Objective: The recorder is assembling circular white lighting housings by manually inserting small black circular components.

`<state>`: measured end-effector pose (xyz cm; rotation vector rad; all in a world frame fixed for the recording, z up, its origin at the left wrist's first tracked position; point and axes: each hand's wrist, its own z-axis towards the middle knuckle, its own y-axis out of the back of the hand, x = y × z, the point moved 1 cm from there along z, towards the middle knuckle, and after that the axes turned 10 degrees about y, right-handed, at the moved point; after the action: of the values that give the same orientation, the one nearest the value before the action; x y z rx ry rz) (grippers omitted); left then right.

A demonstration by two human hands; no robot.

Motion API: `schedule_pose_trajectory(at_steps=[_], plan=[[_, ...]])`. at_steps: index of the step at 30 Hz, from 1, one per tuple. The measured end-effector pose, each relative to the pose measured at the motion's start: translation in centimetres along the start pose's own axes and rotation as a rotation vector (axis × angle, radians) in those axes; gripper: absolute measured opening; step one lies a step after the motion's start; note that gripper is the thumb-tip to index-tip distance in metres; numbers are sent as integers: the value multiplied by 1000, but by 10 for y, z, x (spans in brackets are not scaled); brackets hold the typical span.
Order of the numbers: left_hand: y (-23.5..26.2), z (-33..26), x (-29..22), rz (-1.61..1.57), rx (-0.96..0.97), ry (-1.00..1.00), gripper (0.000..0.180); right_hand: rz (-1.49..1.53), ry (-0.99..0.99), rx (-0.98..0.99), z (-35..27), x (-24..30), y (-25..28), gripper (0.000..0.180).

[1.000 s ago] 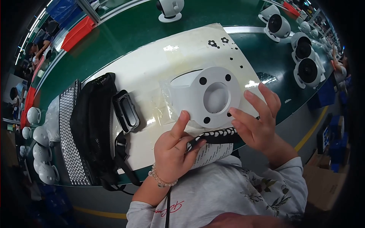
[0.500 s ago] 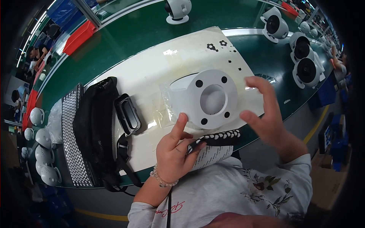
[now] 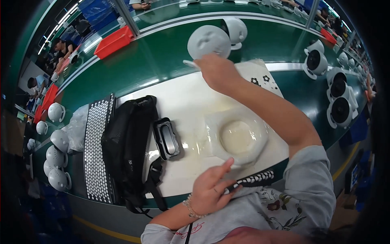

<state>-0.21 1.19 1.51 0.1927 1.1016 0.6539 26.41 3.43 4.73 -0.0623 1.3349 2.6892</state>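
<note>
My right hand (image 3: 219, 73) reaches out to the far side, closed on the near edge of a white round-bodied device (image 3: 208, 40). Part of its grip is hidden from view. Close to my body, my left hand (image 3: 211, 189) pinches a curled black sheet with white dots (image 3: 258, 178), the index finger stretched out. Between my arms a whitish ring-shaped holder (image 3: 261, 142), wrapped in clear film, lies on the white board (image 3: 187, 97) with nothing seated in it.
Another white device (image 3: 239, 30) stands just behind the held one. At left lie a black bag (image 3: 130, 150), an open metal tin (image 3: 167, 138) and a dotted black sheet (image 3: 97, 150). More white devices (image 3: 341, 110) line the right; a red tray (image 3: 113, 42) sits far left.
The white device with black pads on its base has left the ring holder. My right hand has swung from the right to the far side and grips a white device. My left hand keeps the dotted sheet.
</note>
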Motion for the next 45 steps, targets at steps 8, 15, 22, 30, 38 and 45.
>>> schedule_pose_trajectory(at_steps=[8,15,22,30,38,45], plan=[[4,3,-3,-89,30,104,21,-278,-39,515,37,-28,-109,15],[3,5,0,-107,22,93,24,-42,-710,740,26,-99,-40,25],[3,6,1,-86,30,106,23,-264,-790,399,-38,-172,-64,50],[0,2,-6,-256,235,440,28,-141,-488,-117,-11,-119,44,24],[-1,-2,-5,-263,228,410,28,1026,-637,-212,-56,44,143,24],[-4,-11,4,-283,136,400,22,625,-445,53,-94,67,147,37]])
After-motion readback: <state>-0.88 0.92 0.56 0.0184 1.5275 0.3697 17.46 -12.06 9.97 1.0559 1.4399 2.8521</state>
